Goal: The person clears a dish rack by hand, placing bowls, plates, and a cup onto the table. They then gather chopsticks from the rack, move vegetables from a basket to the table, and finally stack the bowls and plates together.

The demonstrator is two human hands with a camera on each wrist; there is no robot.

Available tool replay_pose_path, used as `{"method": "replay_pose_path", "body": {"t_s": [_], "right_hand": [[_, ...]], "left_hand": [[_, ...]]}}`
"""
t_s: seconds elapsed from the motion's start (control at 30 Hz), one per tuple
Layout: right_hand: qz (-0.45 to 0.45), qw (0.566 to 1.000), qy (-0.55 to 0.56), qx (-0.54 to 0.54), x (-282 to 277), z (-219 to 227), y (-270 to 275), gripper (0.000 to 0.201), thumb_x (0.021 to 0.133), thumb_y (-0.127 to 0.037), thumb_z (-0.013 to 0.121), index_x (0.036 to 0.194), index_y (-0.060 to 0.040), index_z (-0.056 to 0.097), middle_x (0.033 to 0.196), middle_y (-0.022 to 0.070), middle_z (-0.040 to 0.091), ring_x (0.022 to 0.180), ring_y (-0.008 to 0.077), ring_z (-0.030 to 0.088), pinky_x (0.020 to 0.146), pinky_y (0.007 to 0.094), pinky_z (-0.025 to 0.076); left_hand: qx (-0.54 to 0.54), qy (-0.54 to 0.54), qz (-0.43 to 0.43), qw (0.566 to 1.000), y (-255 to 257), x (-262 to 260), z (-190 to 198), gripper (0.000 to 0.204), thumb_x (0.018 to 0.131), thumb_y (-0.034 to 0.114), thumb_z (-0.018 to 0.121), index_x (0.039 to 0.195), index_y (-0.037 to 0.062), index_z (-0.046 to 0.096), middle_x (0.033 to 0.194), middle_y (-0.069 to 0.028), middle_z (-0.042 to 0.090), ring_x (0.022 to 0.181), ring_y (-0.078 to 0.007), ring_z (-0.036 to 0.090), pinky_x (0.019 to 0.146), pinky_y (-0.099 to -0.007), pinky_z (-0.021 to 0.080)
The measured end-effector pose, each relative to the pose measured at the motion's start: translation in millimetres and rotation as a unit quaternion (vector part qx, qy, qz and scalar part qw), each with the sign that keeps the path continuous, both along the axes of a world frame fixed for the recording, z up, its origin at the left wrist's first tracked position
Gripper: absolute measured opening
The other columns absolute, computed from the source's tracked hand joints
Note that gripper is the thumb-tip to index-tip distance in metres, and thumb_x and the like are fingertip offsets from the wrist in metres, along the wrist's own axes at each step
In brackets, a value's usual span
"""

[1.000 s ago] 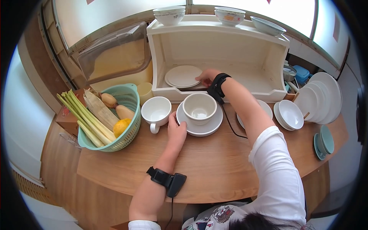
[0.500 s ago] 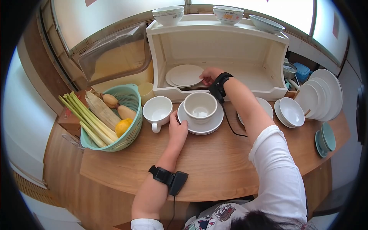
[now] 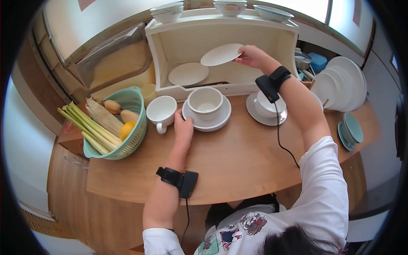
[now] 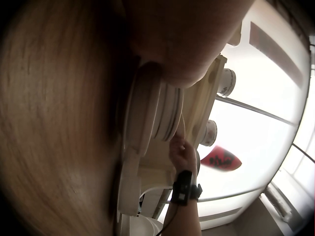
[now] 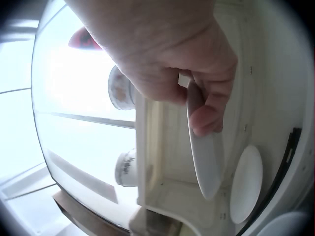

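Observation:
My right hand (image 3: pixel 253 57) pinches the edge of a white plate (image 3: pixel 221 55) and holds it tilted, raised inside the cream cabinet (image 3: pixel 263 80). In the right wrist view the thumb is on one face of the plate (image 5: pixel 204 164), the fingers on the other. Below it another white plate (image 3: pixel 188 74) lies on the cabinet floor. My left hand (image 3: pixel 184 131) grips the near-left rim of stacked white plates (image 3: pixel 225 120), on which a cream bowl (image 3: pixel 205 101) stands. Beside that hand is a white mug (image 3: pixel 161 109). The left wrist view hides the fingertips.
A green basket (image 3: pixel 139 127) of vegetables stands left. Right are a white bowl on a plate (image 3: pixel 255 114), upright plates (image 3: pixel 346 85) and teal dishes (image 3: pixel 352 127). Patterned bowls (image 3: pixel 168 12) sit on the cabinet top. A cable (image 3: pixel 280 136) hangs from the right wrist camera.
My right hand has lifted the top plate off the one beneath and moved it up and right. My left hand stays at the stacked plates. The head view has shifted.

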State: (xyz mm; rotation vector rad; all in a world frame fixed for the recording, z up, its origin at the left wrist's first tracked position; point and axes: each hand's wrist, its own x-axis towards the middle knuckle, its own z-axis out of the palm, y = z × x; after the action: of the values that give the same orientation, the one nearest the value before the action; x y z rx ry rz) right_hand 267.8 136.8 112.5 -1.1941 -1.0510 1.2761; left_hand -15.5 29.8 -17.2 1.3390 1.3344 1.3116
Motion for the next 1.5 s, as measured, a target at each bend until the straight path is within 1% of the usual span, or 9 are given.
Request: {"method": "replay_pose_path", "body": {"t_s": [0.13,0.3,0.43,0.47,0.67,0.87,1.0,1.2,1.5], "right_hand": [[-0.025,0.999,0.047,0.009,35,6,-83,0.018,0.078,-0.003,0.043,0.093,0.0086,0.042,0.082,0.0184,0.052,0.067,0.0189,0.056,0.057,0.0222,0.049],[-0.068,0.991,0.113,0.011,60,-15,-186,0.017,0.081,-0.007,0.045,0.093,0.0046,0.044,0.077,0.0094,0.053,0.063,0.0139,0.055,0.053,0.0193,0.047],[-0.091,0.986,0.138,0.007,71,-33,-245,0.018,0.079,-0.007,0.047,0.093,0.0036,0.045,0.076,0.0082,0.053,0.061,0.0126,0.054,0.052,0.0195,0.046],[-0.100,0.985,0.139,0.010,74,-36,-258,0.018,0.079,-0.007,0.047,0.093,0.0036,0.045,0.076,0.0082,0.053,0.061,0.0126,0.054,0.052,0.0195,0.046],[-0.186,0.970,0.145,0.054,91,-58,-313,0.016,0.080,-0.008,0.048,0.092,0.0025,0.047,0.071,0.0046,0.056,0.058,0.0099,0.053,0.050,0.0181,0.046],[-0.278,0.945,0.148,0.092,126,-73,-313,0.017,0.082,-0.010,0.046,0.093,0.0033,0.048,0.075,0.0060,0.056,0.061,0.0113,0.055,0.052,0.0186,0.046],[-0.324,0.940,0.024,0.108,151,-79,-290,0.021,0.085,-0.011,0.042,0.098,0.0053,0.046,0.083,0.0092,0.055,0.066,0.0136,0.057,0.055,0.0207,0.049],[-0.324,0.944,0.035,0.053,174,-91,-272,0.025,0.084,-0.006,0.039,0.103,0.0087,0.042,0.090,0.0153,0.053,0.069,0.0211,0.057,0.058,0.0271,0.052],[-0.269,0.961,-0.063,-0.025,197,-105,-264,0.024,0.086,-0.013,0.042,0.097,0.0085,0.044,0.077,0.0115,0.055,0.055,0.0146,0.055,0.047,0.0227,0.049]], "left_hand": [[0.021,-0.015,-0.011,1.000,8,-1,-11,0.040,0.067,0.004,0.046,0.107,-0.0025,0.044,0.096,-0.0103,0.051,0.087,-0.0181,0.049,0.077,-0.0270,0.039],[0.031,-0.002,-0.011,0.999,22,-7,-27,0.041,0.068,0.003,0.045,0.109,0.0008,0.045,0.090,-0.0061,0.051,0.069,-0.0112,0.047,0.055,-0.0229,0.038],[0.028,0.018,-0.026,0.999,29,-13,-31,0.044,0.068,0.003,0.045,0.112,0.0010,0.043,0.089,-0.0057,0.052,0.067,-0.0109,0.048,0.053,-0.0216,0.038],[-0.013,-0.005,-0.028,1.000,21,-11,-21,0.045,0.067,0.004,0.046,0.111,-0.0035,0.043,0.104,-0.0136,0.051,0.096,-0.0211,0.049,0.085,-0.0287,0.036],[-0.042,0.004,-0.026,0.999,8,-7,-5,0.045,0.068,0.004,0.045,0.112,-0.0016,0.042,0.095,-0.0092,0.053,0.077,-0.0147,0.049,0.064,-0.0255,0.040],[-0.035,0.027,-0.025,0.999,11,-9,-8,0.047,0.067,0.004,0.043,0.114,-0.0003,0.040,0.093,-0.0081,0.052,0.075,-0.0147,0.052,0.059,-0.0245,0.045],[-0.024,-0.015,-0.036,0.999,14,-10,-11,0.046,0.067,0.003,0.043,0.112,-0.0004,0.041,0.093,-0.0085,0.052,0.077,-0.0146,0.053,0.058,-0.0221,0.044],[-0.038,-0.023,-0.020,0.999,5,-6,-2,0.041,0.069,0.002,0.043,0.110,-0.0003,0.043,0.088,-0.0063,0.051,0.063,-0.0102,0.044,0.053,-0.0231,0.036],[-0.043,-0.028,-0.034,0.998,9,-9,-6,0.045,0.068,0.003,0.045,0.113,-0.0015,0.042,0.093,-0.0084,0.051,0.070,-0.0126,0.046,0.058,-0.0245,0.038]]}}
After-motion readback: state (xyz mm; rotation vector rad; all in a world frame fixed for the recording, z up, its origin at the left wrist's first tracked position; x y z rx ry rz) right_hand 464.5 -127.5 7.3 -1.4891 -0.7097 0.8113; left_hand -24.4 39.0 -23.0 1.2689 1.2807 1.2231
